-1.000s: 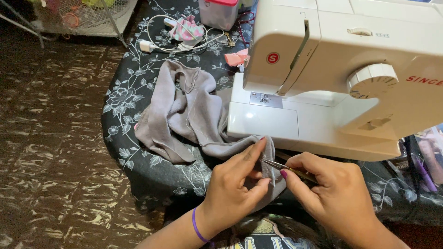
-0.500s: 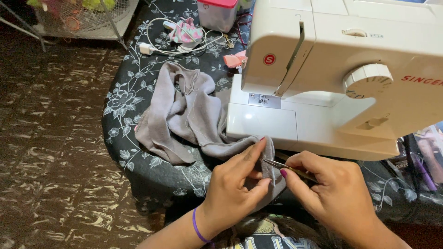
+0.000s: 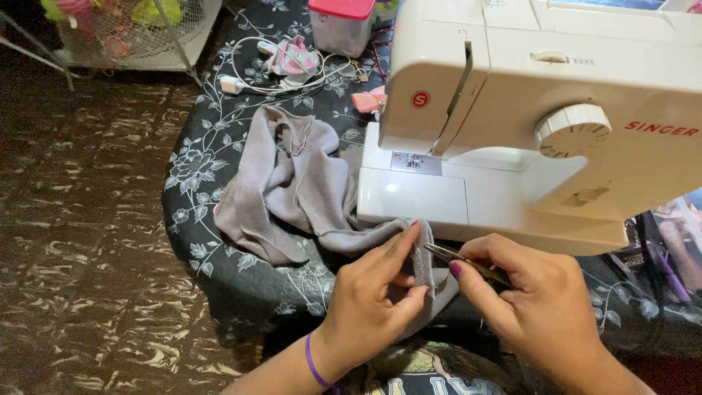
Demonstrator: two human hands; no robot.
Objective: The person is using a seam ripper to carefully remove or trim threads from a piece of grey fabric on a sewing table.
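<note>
- Over on the left, most of the grey garment (image 3: 292, 186) lies bunched on the dark floral tabletop (image 3: 197, 157), one end trailing toward the person's lap; I'd say that bulk is not being worked on right now.
- The left hand (image 3: 369, 303), a purple band at its wrist, has its fingers (image 3: 401, 245) pinching a folded edge of the garment and holding it up just in front of the white sewing machine (image 3: 526, 124).
- Right beside it, the right hand (image 3: 541, 307) has its fingers (image 3: 468, 281) pressed together around slim metal tweezers (image 3: 457, 257), tips touching the held edge.
- From where I stand, the job looks to be mid-way at best: the fabric sits off the machine's bed, nothing lies under the needle, and the picking at this seam seems unfinished. I can't tell how much stitching has come out.
- Behind, a white cable (image 3: 252, 80) and a pink-lidded tub (image 3: 340, 25) sit apart.
</note>
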